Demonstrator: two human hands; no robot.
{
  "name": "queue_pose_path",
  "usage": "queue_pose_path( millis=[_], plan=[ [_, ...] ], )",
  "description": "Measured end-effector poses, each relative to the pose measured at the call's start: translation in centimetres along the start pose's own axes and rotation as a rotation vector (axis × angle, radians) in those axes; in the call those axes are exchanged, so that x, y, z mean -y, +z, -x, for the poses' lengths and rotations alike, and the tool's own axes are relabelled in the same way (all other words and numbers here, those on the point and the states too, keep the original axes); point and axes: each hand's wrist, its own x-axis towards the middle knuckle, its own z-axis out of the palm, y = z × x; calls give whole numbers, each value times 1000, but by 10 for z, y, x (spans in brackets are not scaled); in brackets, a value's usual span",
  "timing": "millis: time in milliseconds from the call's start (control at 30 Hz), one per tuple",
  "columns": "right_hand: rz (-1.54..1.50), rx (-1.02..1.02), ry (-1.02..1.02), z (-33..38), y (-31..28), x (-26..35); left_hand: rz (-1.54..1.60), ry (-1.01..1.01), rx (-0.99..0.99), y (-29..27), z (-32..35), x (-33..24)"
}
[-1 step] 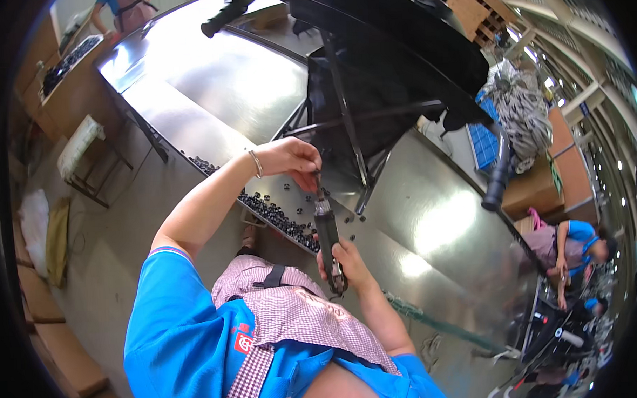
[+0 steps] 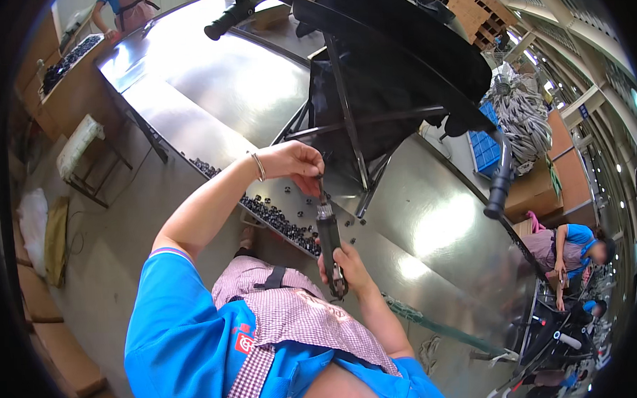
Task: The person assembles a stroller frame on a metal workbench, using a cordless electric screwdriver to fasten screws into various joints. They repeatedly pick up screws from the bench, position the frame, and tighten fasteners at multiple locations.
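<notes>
My right hand (image 2: 345, 263) is wrapped round a dark in-line power screwdriver (image 2: 328, 234), its bit pointing up and away from me. At the tip of the bit my left hand (image 2: 300, 164) pinches a small dark piece (image 2: 319, 176), too small to name. Just beyond my hands, on a shiny metal table (image 2: 258, 82), stands a black stroller-like frame (image 2: 358, 120) with dark fabric and a grip handle on each side. Many small black round parts (image 2: 281, 221) lie scattered along the table's near edge, beside and below my left forearm.
To the left stand a stool (image 2: 82, 147) and cardboard boxes (image 2: 64, 355). A blue crate (image 2: 484, 151) and a heap of grey strips (image 2: 526, 114) are at the right. Co-workers stand far left and at the right, near more frames (image 2: 569, 341). A green bar (image 2: 435, 325) runs below the table edge.
</notes>
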Motion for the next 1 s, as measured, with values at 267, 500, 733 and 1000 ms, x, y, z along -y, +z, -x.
queue_pose_path(
  millis=[267, 500, 733, 1000],
  plan=[
    [-53, -200, -101, 0, 7, -33, -117, 760, -960, -76, -80, -47],
    [-189, -502, -160, -39, 72, -52, 549, 471, -549, -53, -110, -103],
    [-84, -588, -156, -93, 102, -80, 260, 367, -244, -53, -60, -87],
    [12, -576, -127, -112, 155, -39, -47, 708, -670, -158, -41, -36]
  ],
)
